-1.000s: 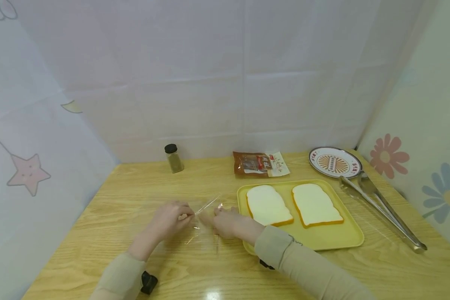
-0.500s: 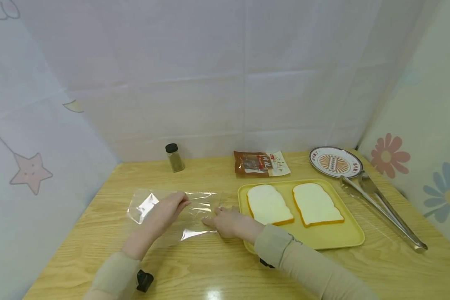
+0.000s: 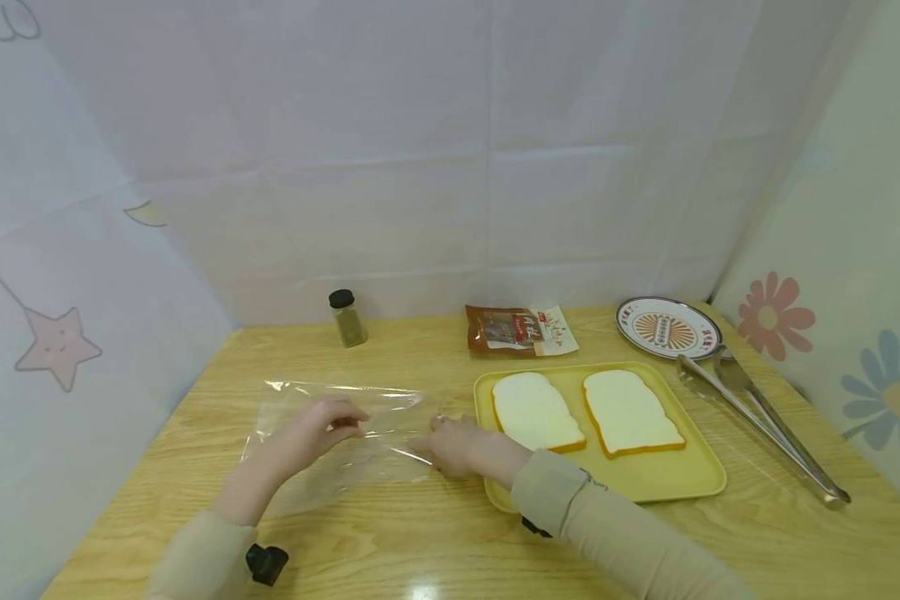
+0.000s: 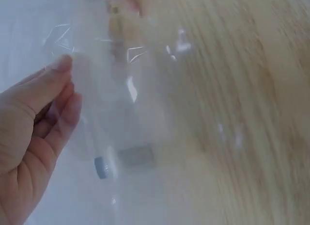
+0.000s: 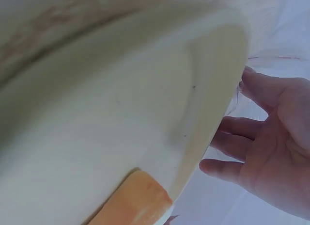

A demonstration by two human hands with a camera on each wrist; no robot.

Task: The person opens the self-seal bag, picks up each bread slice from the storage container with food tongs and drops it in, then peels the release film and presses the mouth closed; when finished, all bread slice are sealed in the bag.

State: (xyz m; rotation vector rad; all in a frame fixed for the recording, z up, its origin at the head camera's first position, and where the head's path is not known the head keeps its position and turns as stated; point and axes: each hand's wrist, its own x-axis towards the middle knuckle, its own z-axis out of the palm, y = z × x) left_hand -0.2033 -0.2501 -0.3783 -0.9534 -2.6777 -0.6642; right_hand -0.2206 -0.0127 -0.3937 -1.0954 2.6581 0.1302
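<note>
Broadly, the wood-grained desk [image 3: 390, 554] carries everything, with a yellow tray [image 3: 637, 483] toward its right side. Just left of the tray lies the clear film [image 3: 363, 465], whether sheet or bag I cannot tell. Its spread is what has just changed: a second ago it was barely visible between two close hands, and now it reaches well out leftward. That suggests the spreading is well along, though creases remain. Metal tongs [image 3: 776, 440] lie right of the tray, their heads just beside a patterned plate [image 3: 667, 327]. Two bread slices [image 3: 537, 410] rest on the tray, apart from each other, and a brown-and-white packet [image 3: 521, 332] lies behind it. The left hand [image 3: 317, 432], shifted leftward, bends over the film, its fingers apparently pinching it; the right hand [image 3: 459, 446] stays at the film's right end, its fingertips partly hidden, so I cannot tell whether they grip or press. Smallest, a black-capped jar [image 3: 348, 322] stands behind the film.
</note>
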